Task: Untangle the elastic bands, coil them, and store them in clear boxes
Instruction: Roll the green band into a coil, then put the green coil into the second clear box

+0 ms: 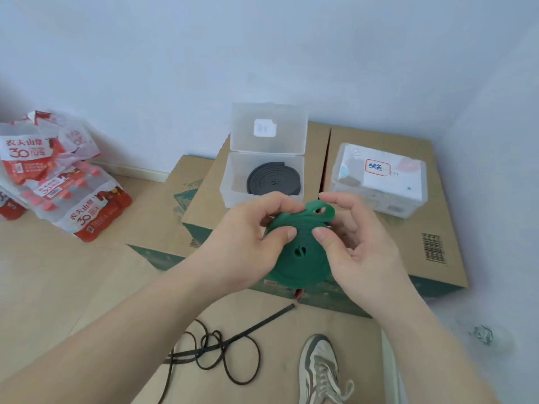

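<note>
Both hands hold a green elastic band (300,260) wound into a flat, round coil. The left hand (248,240) grips the coil's left edge, thumb pressed on its face and fingers curled behind. The right hand (361,249) pinches the right side, thumb on the face, while its fingers curl over the loose outer end, which rises as a soft loop at the top. The band looks rubbery and matte, with a small gap at the coil's centre.

Just beyond the left hand's fingers stands an open clear box (233,182) of cloudy plastic, its hinged lid (268,129) upright and bearing a small white label. Inside lies a dark grey band (272,180), coiled flat in an oval spiral. Beyond the right hand sits a closed clear box (379,182) with a red-outlined label (377,168) on its lid; its contents show only as white and faint colours and cannot be made out. Both boxes rest on brown cardboard cartons (431,228) with green printed sides.

Below the hands, on the pale wooden floor (73,272), lie thin black bands (221,354) in a tangle of loops, next to a grey-and-white shoe (319,371). Far to the left of the left hand sit shrink-wrapped packs of bottles (67,193).
</note>
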